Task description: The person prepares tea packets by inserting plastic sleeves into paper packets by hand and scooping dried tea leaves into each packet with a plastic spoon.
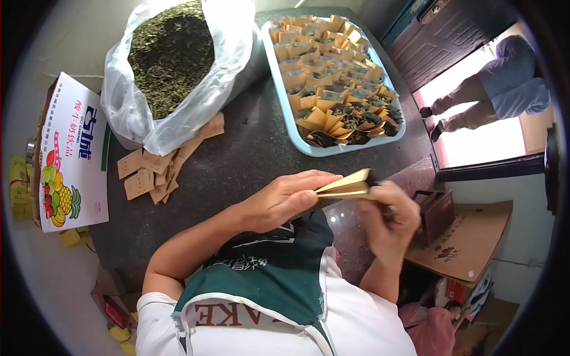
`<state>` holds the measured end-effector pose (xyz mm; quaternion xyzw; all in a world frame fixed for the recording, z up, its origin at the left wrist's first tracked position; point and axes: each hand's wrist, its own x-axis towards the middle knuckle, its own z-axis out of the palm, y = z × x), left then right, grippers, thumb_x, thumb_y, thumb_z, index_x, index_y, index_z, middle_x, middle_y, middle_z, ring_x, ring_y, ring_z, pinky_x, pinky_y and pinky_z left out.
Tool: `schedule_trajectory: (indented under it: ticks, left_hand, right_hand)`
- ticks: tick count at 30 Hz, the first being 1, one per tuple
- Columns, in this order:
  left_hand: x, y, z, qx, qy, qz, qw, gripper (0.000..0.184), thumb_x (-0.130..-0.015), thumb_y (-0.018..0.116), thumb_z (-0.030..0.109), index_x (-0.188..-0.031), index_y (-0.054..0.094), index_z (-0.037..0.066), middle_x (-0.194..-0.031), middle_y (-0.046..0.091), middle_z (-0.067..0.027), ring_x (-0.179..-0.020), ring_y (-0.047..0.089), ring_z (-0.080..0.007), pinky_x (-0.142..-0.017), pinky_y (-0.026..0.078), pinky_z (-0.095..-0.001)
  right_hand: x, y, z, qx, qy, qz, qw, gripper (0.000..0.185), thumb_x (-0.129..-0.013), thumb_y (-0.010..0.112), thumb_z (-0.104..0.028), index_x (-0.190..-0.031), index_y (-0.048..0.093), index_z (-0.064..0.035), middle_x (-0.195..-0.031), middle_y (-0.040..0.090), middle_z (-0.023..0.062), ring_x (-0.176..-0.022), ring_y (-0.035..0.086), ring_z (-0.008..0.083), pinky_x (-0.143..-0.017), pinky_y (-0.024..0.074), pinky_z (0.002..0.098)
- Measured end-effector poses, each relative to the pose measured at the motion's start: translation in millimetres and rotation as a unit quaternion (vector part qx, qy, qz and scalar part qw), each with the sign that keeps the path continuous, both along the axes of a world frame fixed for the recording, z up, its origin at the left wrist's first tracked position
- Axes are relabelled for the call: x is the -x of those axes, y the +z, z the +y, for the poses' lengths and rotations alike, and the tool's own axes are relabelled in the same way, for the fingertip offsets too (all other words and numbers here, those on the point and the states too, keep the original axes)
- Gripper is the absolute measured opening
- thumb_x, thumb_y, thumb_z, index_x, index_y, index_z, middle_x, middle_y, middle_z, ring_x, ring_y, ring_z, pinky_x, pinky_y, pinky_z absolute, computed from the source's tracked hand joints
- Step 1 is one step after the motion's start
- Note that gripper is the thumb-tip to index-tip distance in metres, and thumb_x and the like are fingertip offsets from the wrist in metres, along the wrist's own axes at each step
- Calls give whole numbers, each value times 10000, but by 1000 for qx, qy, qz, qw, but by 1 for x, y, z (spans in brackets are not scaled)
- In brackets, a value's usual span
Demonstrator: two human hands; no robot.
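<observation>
My left hand [291, 199] grips a small brown paper packet [344, 187] between thumb and fingers, its mouth spread apart toward the right. At that spread end, my right hand [392, 216] has curled fingers and is blurred by motion. Whatever is between its fingers is hidden. A dark patch shows at the packet's upper edge. Flat brown paper packets [151, 172] lie in a loose pile on the dark table [237, 142], left of my hands. Beyond my hands, a light blue tray [314, 151] holds many upright packets, several with dried leaves showing.
A large clear plastic bag [228, 77] of dried green leaves [169, 59] stands at the back left. On the far left is a printed white carton [74, 160]. A flattened cardboard box [463, 243] lies at right. One person [504, 83] stands near the doorway; a pink sleeve [427, 329] shows lower right.
</observation>
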<state>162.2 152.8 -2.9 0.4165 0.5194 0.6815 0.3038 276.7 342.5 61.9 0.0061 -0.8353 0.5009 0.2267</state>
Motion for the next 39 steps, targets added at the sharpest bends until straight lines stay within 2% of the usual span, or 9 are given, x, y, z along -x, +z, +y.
schedule_trajectory:
  ticks: [1,3,10,20,22,28,31,35,39]
  left_hand:
    - [0,0,6,56,5,57,997,587,-1042,432,436,-1396,499,-28,-1332,549,-188,-1117,607,-278,-956,490,-390]
    - [3,10,16,169,-5,125,978,553,-1000,468,325,-1463,456,22,-1447,476,-214,-1135,626,-287,-993,483,-410]
    - [14,18,71,200,-31,141,969,568,-1002,517,295,-1462,431,-28,-1493,437,-211,-1022,667,-252,-936,516,-381]
    - [12,20,82,127,71,58,988,563,-1020,532,215,-1514,367,1,-1555,349,-204,-964,685,-187,-865,533,-301]
    - [4,17,79,107,124,55,985,559,-1007,550,168,-1511,373,1,-1568,326,-207,-965,687,-193,-856,540,-300]
    - [1,8,75,98,140,82,982,538,-993,560,129,-1492,406,1,-1583,303,-203,-1034,681,-219,-866,558,-327]
    - [1,8,77,66,143,52,986,528,-986,564,113,-1480,422,-5,-1574,319,-202,-1020,685,-223,-871,557,-329]
    - [-4,11,74,27,124,100,987,513,-965,593,103,-1446,459,-10,-1558,333,-220,-999,690,-224,-842,565,-321]
    - [-10,8,67,16,165,166,972,516,-919,640,55,-1413,500,-1,-1535,353,-249,-999,690,-241,-803,579,-306]
  right_hand:
    - [-5,-7,14,-3,-60,25,998,172,-789,730,85,-884,645,-31,-726,583,36,-606,507,91,-527,367,222]
    - [-16,-8,39,-31,-145,40,988,146,-812,719,72,-905,647,-15,-733,569,23,-620,476,79,-558,354,215]
    - [-19,-14,79,-97,-267,55,957,106,-846,702,66,-924,638,31,-787,589,29,-716,524,101,-669,408,215]
    - [15,-25,85,-60,-201,80,975,144,-841,717,57,-954,638,16,-767,579,32,-673,507,80,-599,405,224]
    - [21,-26,81,-82,-192,44,977,136,-845,706,58,-945,633,3,-740,555,46,-645,501,97,-581,398,235]
    - [22,-10,82,-162,-194,61,966,138,-830,689,87,-924,632,3,-742,546,84,-626,499,165,-578,408,255]
    - [22,-5,82,-221,-156,25,962,194,-787,692,92,-938,635,-16,-762,555,110,-649,549,252,-594,444,309]
    - [36,-20,71,-226,-90,-15,970,218,-784,695,59,-966,636,-44,-785,556,115,-676,574,313,-609,466,369]
    - [53,-24,64,-216,-70,-26,973,185,-819,667,27,-982,655,-58,-850,598,113,-732,623,314,-641,497,381]
